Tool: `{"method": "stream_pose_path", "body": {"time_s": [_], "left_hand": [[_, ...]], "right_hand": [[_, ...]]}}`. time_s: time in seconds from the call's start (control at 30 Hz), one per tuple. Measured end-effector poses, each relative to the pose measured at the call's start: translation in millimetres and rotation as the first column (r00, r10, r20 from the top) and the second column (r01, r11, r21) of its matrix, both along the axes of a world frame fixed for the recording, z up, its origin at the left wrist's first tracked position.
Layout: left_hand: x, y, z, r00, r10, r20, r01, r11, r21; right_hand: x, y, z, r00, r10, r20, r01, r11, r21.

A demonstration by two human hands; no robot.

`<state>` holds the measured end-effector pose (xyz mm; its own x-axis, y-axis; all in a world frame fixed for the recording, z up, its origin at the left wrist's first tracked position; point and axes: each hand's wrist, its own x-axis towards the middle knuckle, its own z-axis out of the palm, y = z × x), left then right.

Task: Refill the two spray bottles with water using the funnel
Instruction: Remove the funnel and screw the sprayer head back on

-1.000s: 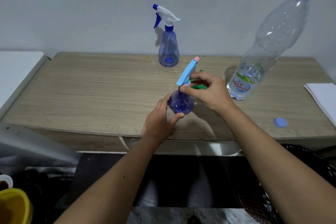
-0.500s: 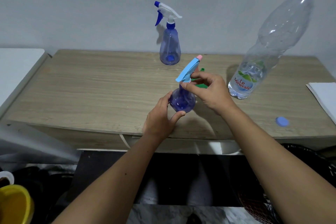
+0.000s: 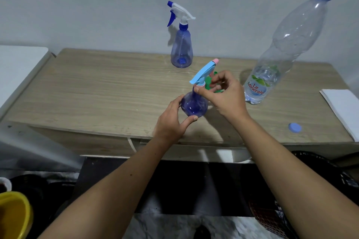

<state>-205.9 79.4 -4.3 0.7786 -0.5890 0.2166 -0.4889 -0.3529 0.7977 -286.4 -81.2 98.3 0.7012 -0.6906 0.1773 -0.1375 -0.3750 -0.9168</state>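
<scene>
A round blue spray bottle [image 3: 193, 105] with a light-blue and pink trigger head [image 3: 204, 72] stands on the wooden table [image 3: 97, 91]. My left hand [image 3: 172, 120] grips its body from the left and front. My right hand [image 3: 223, 93] pinches the bottle's neck just under the trigger head. A green funnel [image 3: 210, 83] lies behind the bottle, mostly hidden by my right hand. A second, taller blue spray bottle [image 3: 182, 48] with a white and blue trigger stands at the back near the wall. A large clear water bottle [image 3: 279, 58], partly filled, stands at the right.
A blue bottle cap [image 3: 294, 127] lies near the table's front right edge. White paper [image 3: 342, 106] rests at the far right. A white surface [image 3: 17, 68] adjoins the table on the left. A yellow container [image 3: 13, 213] sits on the floor at lower left.
My right hand's fingers have shifted around the bottle's neck and opened slightly. The left hand keeps its hold on the body.
</scene>
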Motion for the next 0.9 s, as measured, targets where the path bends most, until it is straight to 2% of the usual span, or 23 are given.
{"method": "stream_pose_path", "body": {"time_s": [0.1,0.23,0.3,0.4,0.47,0.6,0.67,0.77,0.83,0.9], "left_hand": [[-1.1,2.8,3.8,0.995,0.0,-0.1,-0.003,1.0,-0.031],[8.1,15.0,16.3,0.975,0.022,-0.223,-0.038,0.997,-0.069],[23.3,25.0,25.7,0.99,0.028,-0.136,-0.029,1.0,-0.006],[54.4,42.8,34.9,0.992,0.023,0.122,-0.045,0.983,0.181],[76.1,51.3,36.6,0.974,-0.018,0.224,-0.056,0.946,0.319],[109.2,60.4,23.4,0.954,-0.124,0.272,-0.061,0.811,0.582],[113.9,64.5,15.7,0.959,-0.13,0.253,-0.068,0.758,0.648],[114.3,64.9,10.1,0.962,-0.129,0.242,-0.069,0.739,0.67],[114.6,64.1,10.3,0.962,-0.127,0.243,-0.075,0.731,0.678],[114.5,64.0,11.4,0.962,-0.125,0.243,-0.08,0.722,0.687]], "right_hand": [[0.9,9.0,3.7,0.999,-0.046,0.015,0.047,0.994,-0.096],[13.8,19.3,9.4,1.0,0.013,0.008,-0.012,0.999,-0.032],[23.5,22.2,7.1,1.0,-0.013,0.006,0.014,1.0,-0.028],[36.3,26.4,1.5,0.997,-0.068,-0.026,0.068,0.998,-0.013],[41.7,27.7,-3.9,0.997,-0.07,-0.04,0.07,0.998,0.004],[47.0,32.0,-6.2,0.997,0.016,0.082,-0.023,0.997,0.079],[49.1,33.2,-1.0,0.993,0.036,0.109,-0.049,0.992,0.119],[53.5,26.3,2.6,1.0,-0.003,-0.009,0.004,0.994,0.112],[56.2,20.9,6.2,0.983,-0.015,-0.183,0.025,0.998,0.058],[54.8,16.3,10.6,0.936,0.053,-0.349,-0.024,0.996,0.087]]}}
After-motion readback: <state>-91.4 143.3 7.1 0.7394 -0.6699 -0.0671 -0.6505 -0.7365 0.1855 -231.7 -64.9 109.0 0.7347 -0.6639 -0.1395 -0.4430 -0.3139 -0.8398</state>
